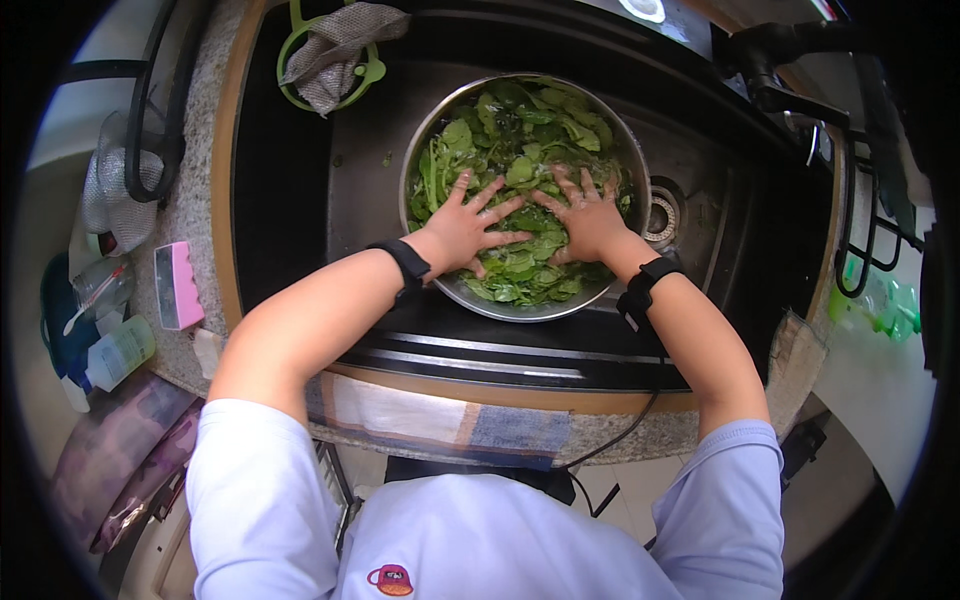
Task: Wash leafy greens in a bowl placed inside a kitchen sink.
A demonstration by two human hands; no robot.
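Observation:
A round stainless steel basin (pixel 632 135) stands in the dark sink (pixel 360 210). Green leafy vegetables (pixel 517 127) fill it, lying in water. Over the left half of the basin, my left hand (pixel 469 225) rests on the leaves with its fingers apart. My right hand (pixel 589 214) is spread on the right half, and its fingertips are partly under the water. Neither hand has closed around any leaves. Each wrist wears a black band.
A green strainer (pixel 289 52) with a grey mesh cloth (pixel 337 45) sits at the sink's back left corner. The drain (pixel 661 217) is right of the basin. A black faucet (pixel 795 97) rises at the right. On the left counter lies a pink sponge (pixel 180 285).

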